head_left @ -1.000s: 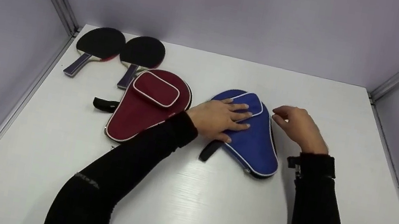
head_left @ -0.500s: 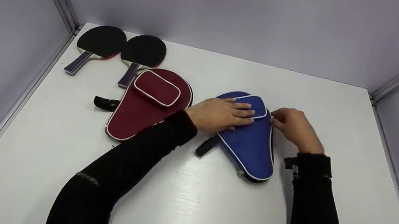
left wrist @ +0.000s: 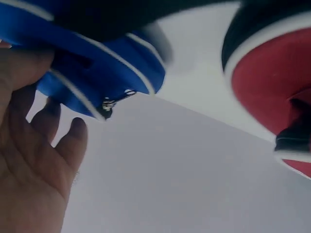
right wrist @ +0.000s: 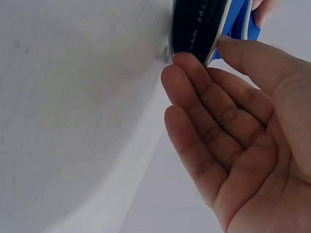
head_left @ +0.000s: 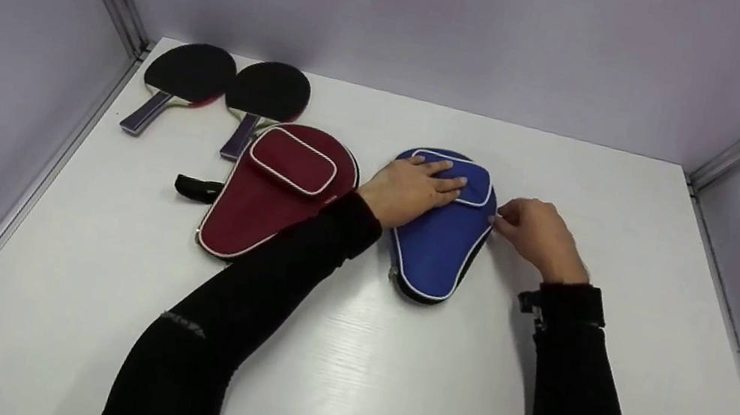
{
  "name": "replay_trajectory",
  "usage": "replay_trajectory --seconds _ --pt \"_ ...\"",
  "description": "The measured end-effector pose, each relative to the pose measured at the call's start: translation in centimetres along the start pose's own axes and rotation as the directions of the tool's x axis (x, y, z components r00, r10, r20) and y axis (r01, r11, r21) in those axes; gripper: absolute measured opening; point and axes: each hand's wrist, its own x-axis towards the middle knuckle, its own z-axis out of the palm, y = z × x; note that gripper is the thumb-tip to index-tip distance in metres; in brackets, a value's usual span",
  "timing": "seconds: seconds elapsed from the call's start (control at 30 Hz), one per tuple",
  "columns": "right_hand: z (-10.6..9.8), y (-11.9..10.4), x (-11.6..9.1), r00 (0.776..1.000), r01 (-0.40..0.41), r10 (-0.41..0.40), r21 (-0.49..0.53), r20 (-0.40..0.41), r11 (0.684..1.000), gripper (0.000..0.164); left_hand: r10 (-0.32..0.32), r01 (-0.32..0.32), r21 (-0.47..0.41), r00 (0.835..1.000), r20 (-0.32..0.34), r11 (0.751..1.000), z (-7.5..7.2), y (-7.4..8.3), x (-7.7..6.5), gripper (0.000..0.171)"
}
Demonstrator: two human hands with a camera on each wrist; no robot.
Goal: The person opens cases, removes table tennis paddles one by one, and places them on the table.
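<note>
A blue table tennis paddle case [head_left: 435, 249] with white piping and a raised pocket lies on the white table. My left hand [head_left: 411, 192] rests on its upper left part, fingers straight and spread over the pocket. At the case's right edge, my right hand [head_left: 538, 236] pinches the rim. In the right wrist view, the thumb lies by the white piping and the fingertips [right wrist: 182, 60] meet the black side band [right wrist: 197, 29]. The zipper pull [left wrist: 108, 103] shows near the case's narrow end in the left wrist view.
A red paddle case [head_left: 265, 197] with a black strap [head_left: 196, 189] lies left of the blue one, partly under my left sleeve. Behind it are two black-faced paddles, one far left [head_left: 190, 73] and one nearer [head_left: 270, 90]. Walls [head_left: 404, 16] enclose the table.
The blue case has turned to point more straight toward me and shifted left and away. Its black strap has gone out of sight. My right hand has closed onto its edge and moved slightly left.
</note>
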Motion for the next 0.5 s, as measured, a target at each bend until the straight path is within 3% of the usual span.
replay_trajectory --seconds 0.1,0.33,0.5 --pt "0.1 0.1 0.0 1.000 -0.006 0.006 0.000 -0.008 1.000 0.035 -0.033 0.033 -0.010 0.999 0.029 0.999 -0.4 0.4 0.1 0.058" --pt "0.0 0.5 0.0 1.000 0.017 -0.017 0.014 -0.010 1.000 0.036 -0.101 0.104 -0.136 0.994 0.030 0.985 -1.0 2.1 -0.8 0.056" --pt "-0.2 0.7 0.1 1.000 0.029 -0.029 0.018 -0.001 0.999 0.034 -0.087 0.092 -0.143 0.995 0.037 0.985 -1.1 3.5 -1.8 0.057"
